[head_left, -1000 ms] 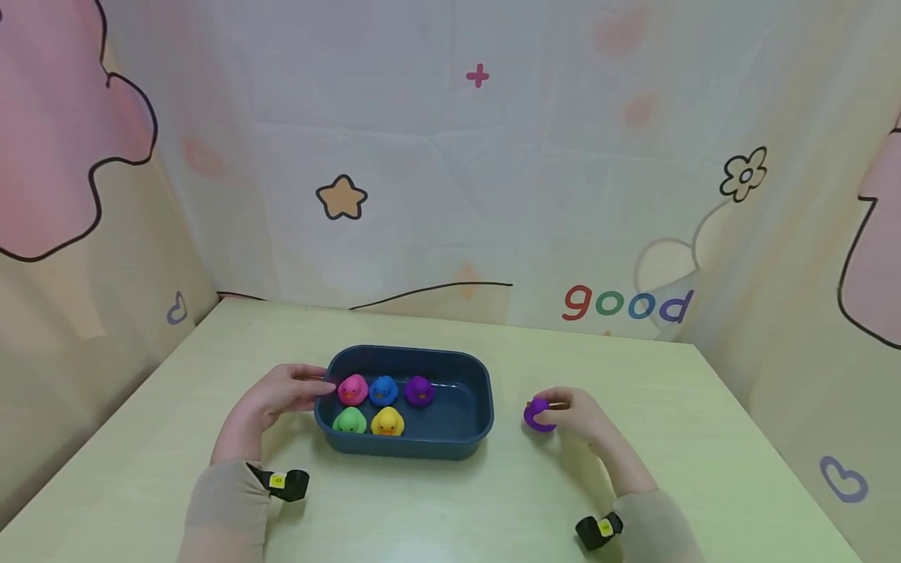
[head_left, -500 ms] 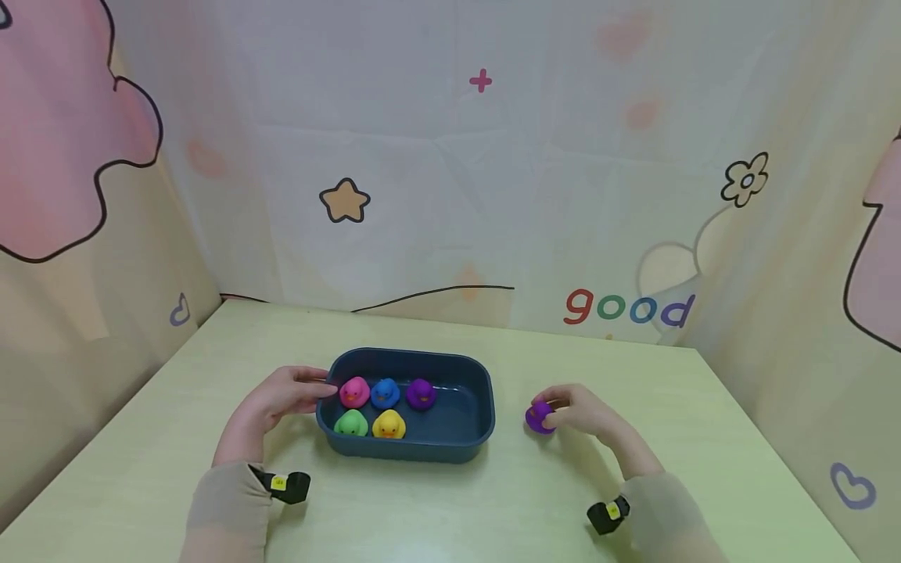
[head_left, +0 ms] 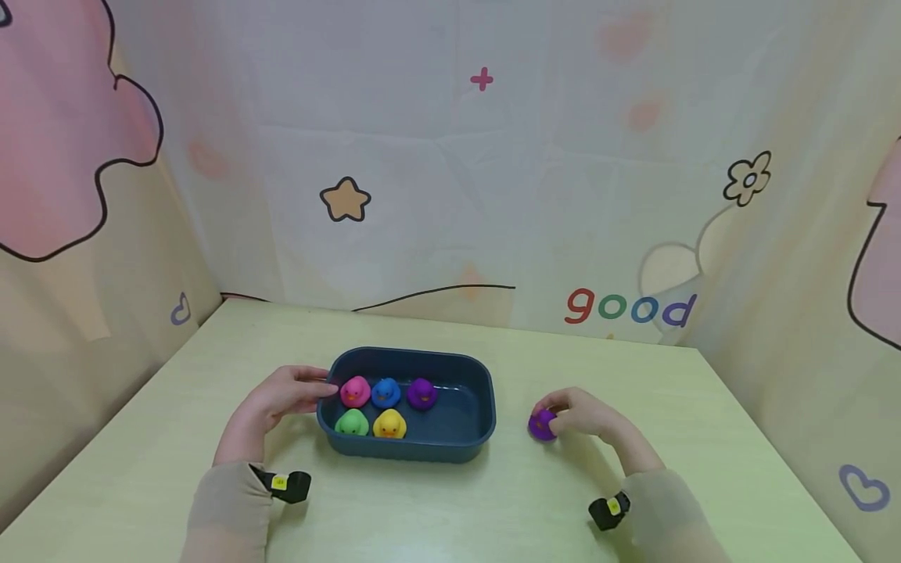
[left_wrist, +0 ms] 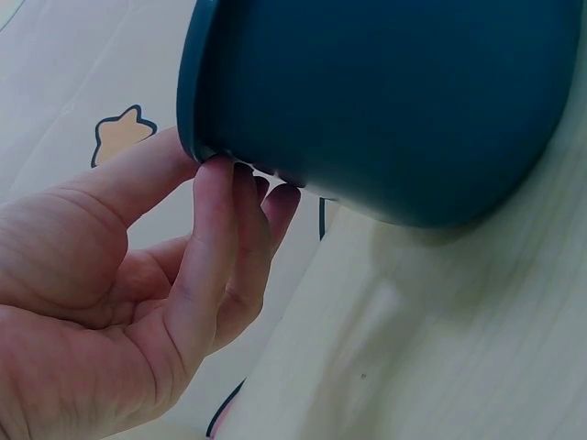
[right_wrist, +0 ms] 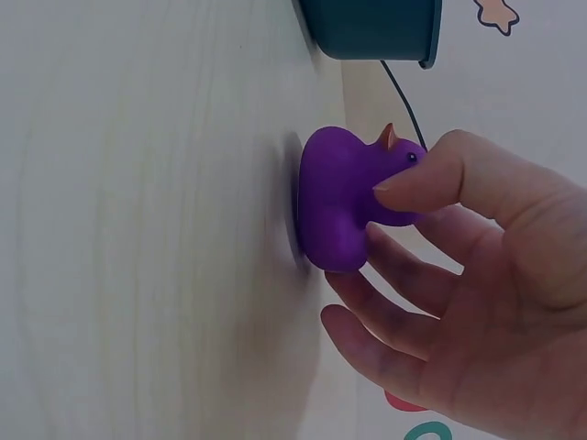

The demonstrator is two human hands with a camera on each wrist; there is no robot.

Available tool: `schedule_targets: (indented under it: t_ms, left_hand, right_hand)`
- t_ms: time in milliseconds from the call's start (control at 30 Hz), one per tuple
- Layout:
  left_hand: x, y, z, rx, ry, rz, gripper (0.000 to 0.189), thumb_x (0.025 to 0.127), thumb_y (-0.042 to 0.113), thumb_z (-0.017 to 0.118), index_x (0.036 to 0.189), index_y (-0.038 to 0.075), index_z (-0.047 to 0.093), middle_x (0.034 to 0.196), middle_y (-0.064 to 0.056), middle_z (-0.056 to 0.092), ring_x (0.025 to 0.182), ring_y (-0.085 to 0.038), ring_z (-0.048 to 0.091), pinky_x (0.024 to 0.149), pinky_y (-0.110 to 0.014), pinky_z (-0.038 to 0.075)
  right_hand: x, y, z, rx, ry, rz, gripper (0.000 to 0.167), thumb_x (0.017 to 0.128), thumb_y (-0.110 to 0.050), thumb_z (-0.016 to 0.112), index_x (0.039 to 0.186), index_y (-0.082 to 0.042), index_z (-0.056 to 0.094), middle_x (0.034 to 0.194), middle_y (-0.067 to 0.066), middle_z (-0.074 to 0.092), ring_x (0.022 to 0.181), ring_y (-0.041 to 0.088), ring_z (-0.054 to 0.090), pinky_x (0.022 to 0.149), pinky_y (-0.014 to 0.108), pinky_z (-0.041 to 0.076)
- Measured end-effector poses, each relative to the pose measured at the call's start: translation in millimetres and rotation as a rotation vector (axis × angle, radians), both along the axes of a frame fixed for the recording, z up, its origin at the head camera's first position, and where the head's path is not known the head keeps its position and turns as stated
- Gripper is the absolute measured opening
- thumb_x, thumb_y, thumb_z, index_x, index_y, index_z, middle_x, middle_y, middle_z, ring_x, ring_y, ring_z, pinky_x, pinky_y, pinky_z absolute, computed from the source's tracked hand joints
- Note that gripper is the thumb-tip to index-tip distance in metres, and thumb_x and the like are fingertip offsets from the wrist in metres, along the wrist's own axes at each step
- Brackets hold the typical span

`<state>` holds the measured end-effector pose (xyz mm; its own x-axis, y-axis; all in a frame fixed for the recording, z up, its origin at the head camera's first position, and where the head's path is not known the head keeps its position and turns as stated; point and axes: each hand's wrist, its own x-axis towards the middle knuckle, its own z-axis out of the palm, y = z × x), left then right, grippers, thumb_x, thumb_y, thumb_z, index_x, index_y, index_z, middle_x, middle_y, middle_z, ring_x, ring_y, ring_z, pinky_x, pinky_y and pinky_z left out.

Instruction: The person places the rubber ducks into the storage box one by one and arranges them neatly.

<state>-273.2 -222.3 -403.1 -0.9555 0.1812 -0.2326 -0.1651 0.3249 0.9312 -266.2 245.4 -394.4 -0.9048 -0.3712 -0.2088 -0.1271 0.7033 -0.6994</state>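
Observation:
A dark blue plastic bin (head_left: 450, 451) stands on the table with pink (head_left: 355, 392), blue (head_left: 385, 393), purple (head_left: 422, 394), green (head_left: 352, 423) and yellow (head_left: 389, 424) rubber ducks inside. At its left end my left hand (head_left: 287, 393) pinches the rim, thumb over the edge and fingers against the outer wall (left_wrist: 367, 110). Right of the bin, another purple rubber duck (right_wrist: 335, 197) sits upright at the table surface. My right hand (head_left: 579, 412) holds it by the head between thumb and fingers; in the right wrist view the lower fingers (right_wrist: 367, 348) are spread loosely.
Pale wood-grain table (head_left: 436, 516) lies under everything. A printed curtain (head_left: 422, 156) rises behind the table and along both sides. Black wrist cameras (head_left: 290, 485) are strapped at both sleeves. The bin's right half is bare inside.
My right hand has turned the purple duck so its beak, which pointed left, now faces the front; the duck also sits slightly nearer. My left hand keeps its hold on the bin.

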Motion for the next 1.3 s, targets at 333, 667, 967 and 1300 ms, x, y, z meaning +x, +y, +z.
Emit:
schedule_targets:
  t_ms: [333,667,967,1300]
  left_hand:
    - [0.8,0.0,1.8,0.003,0.002,-0.008,0.063,0.092,0.022,0.068,0.139,-0.010,0.042,0.133,-0.027,0.053,0.090,-0.015,0.064,0.083,-0.027,0.058]
    - [1.8,1.2,2.1,0.004,0.002,-0.006,0.063,0.092,0.022,0.069,0.139,-0.010,0.042,0.134,-0.028,0.052,0.092,-0.017,0.065,0.083,-0.027,0.058]
    - [2.2,-0.3,1.3,0.004,0.008,-0.004,0.063,0.092,0.022,0.068,0.139,-0.011,0.042,0.134,-0.028,0.052,0.093,-0.017,0.064,0.083,-0.026,0.057]
    - [0.6,0.0,1.1,-0.009,0.007,-0.010,0.065,0.092,0.023,0.069,0.140,-0.010,0.041,0.135,-0.029,0.051,0.095,-0.019,0.065,0.084,-0.027,0.057]
  right_hand:
    - [-2.0,1,-3.6,-0.025,-0.041,-0.014,0.035,0.078,0.003,0.059,0.112,0.001,0.068,0.116,0.017,0.064,0.094,0.023,0.053,0.078,0.029,0.046]
    - [9.1,6,3.5,-0.044,0.040,-0.112,0.050,0.080,-0.008,0.067,0.129,-0.002,0.058,0.137,0.021,0.055,0.128,0.043,0.045,0.103,0.064,0.039]
    - [19.7,-8,6.7,-0.137,0.108,-0.302,0.049,0.091,-0.019,0.066,0.131,0.005,0.053,0.135,0.026,0.054,0.126,0.043,0.048,0.105,0.057,0.041]
    - [28.0,-14,-0.6,-0.210,0.044,-0.450,0.049,0.094,-0.023,0.062,0.133,0.005,0.051,0.136,0.025,0.053,0.124,0.039,0.050,0.100,0.054,0.045]
